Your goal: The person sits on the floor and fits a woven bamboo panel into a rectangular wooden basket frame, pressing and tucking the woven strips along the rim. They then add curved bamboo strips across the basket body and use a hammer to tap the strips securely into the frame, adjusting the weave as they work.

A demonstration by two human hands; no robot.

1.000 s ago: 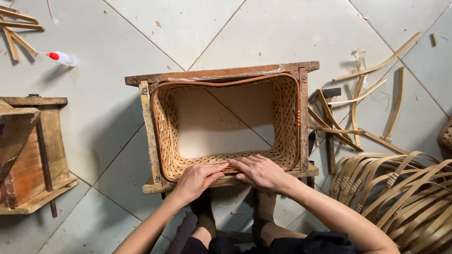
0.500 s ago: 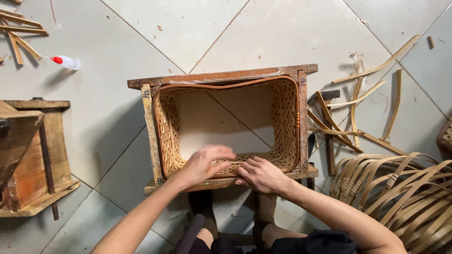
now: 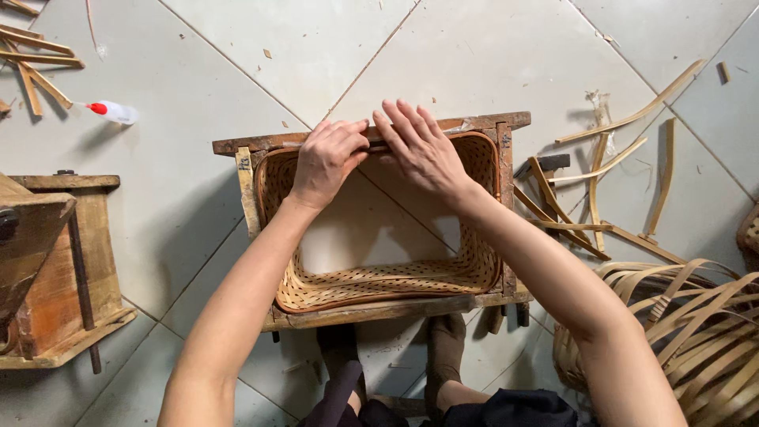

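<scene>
Hands (image 3: pixel 328 162) (image 3: pixel 423 150) pressing woven basket's (image 3: pixel 379 289) far rim, grip flat, unclamped; glue bottle (image 3: pixel 115 112) aside

Tan woven basket (image 3: pixel 379 285); brown wooden frame (image 3: pixel 245 145)

Floor (image 3: pixel 490 55): pale square tiles laid on the diagonal, dotted with small chips.
Glue bottle (image 3: pixel 115 112): small, white, red cap, lying on its side at upper left.
Sticks (image 3: pixel 32 59): short wooden pieces, top left corner.
Wooden box (image 3: pixel 55 269): worn, at the left edge.
Strips (image 3: pixel 609 170): loose bamboo lengths scattered at right.
Bundle (image 3: pixel 696 324): curved bamboo strips heaped at lower right.
</scene>
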